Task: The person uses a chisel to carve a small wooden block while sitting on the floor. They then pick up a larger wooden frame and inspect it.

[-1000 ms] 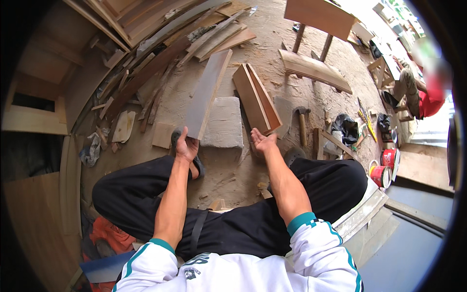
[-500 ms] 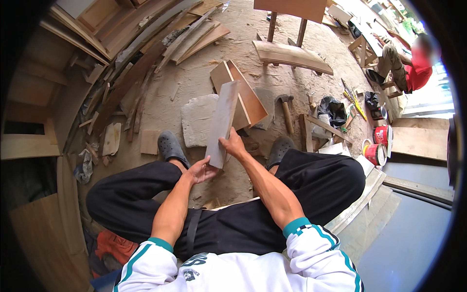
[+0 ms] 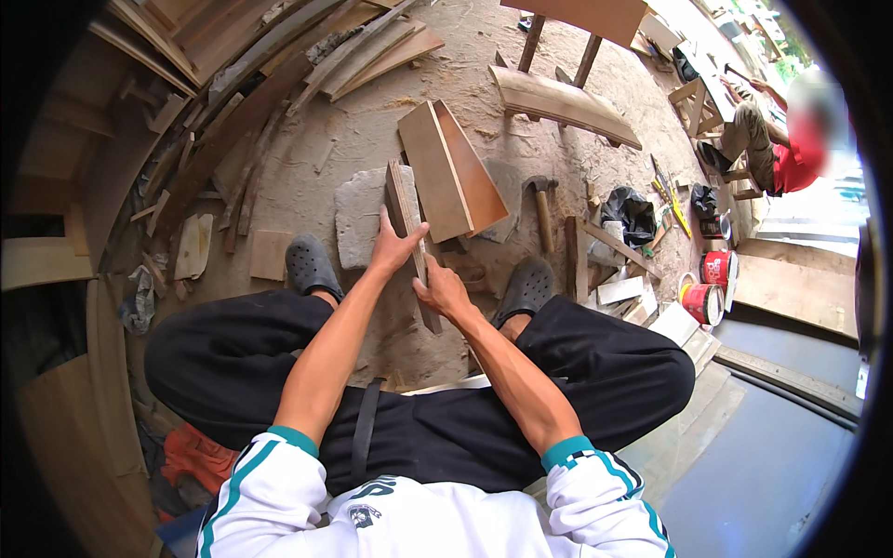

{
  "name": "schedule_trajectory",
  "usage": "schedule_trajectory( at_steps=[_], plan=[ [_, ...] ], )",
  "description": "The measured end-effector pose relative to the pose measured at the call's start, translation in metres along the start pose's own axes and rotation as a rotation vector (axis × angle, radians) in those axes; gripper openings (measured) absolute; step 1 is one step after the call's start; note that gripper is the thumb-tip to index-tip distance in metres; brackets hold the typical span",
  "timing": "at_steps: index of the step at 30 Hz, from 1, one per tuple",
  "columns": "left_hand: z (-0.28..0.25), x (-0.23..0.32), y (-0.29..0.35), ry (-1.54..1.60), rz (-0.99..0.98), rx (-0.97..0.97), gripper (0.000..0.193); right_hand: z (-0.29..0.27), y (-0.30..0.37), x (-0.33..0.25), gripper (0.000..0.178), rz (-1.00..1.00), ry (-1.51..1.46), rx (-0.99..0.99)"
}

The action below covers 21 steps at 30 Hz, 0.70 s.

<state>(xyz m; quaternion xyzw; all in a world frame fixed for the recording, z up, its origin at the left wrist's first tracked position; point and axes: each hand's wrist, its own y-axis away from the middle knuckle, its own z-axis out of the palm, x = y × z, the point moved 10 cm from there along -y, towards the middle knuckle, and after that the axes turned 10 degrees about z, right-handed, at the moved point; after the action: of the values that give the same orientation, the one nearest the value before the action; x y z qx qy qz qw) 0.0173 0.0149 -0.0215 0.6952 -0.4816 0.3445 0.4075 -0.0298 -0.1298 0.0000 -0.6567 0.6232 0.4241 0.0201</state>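
A narrow wooden board (image 3: 405, 200) is held between my knees above the ground, turned so that one long edge faces up. My left hand (image 3: 398, 244) grips it around the middle, fingers closed on its sides. Closer to me, my right hand (image 3: 445, 286) is closed on the same board from the right. Just beyond it lies a piece made of joined wooden panels (image 3: 435, 177), angled open like a V. A rough whitish block (image 3: 356, 223) rests on the dirt to the left of the board, partly behind it.
A hammer (image 3: 543, 214) lies right of the panels. Farther right are a black plastic bag (image 3: 630, 216), a yellow handsaw-like tool (image 3: 672, 200) and red cans (image 3: 702, 302). Planks (image 3: 381, 60) pile up at the left. A wooden stand (image 3: 567, 107) is ahead. Another person (image 3: 795, 158) sits at far right.
The board has turned from showing its broad face to standing edge up. My left hand has moved from its near end up to its middle; my right hand has shifted slightly nearer me.
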Motion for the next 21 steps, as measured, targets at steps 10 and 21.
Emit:
schedule_trajectory(
  at_steps=[10, 21],
  plan=[
    [0.021, -0.013, -0.004, -0.084, 0.014, 0.188, 0.080, -0.131, -0.052, 0.186, 0.035, 0.439, -0.021, 0.527],
    [0.010, 0.005, 0.003, -0.103, -0.039, 0.187, 0.078, -0.166, -0.119, 0.280, 0.053, 0.601, 0.272, 0.327]
  ],
)
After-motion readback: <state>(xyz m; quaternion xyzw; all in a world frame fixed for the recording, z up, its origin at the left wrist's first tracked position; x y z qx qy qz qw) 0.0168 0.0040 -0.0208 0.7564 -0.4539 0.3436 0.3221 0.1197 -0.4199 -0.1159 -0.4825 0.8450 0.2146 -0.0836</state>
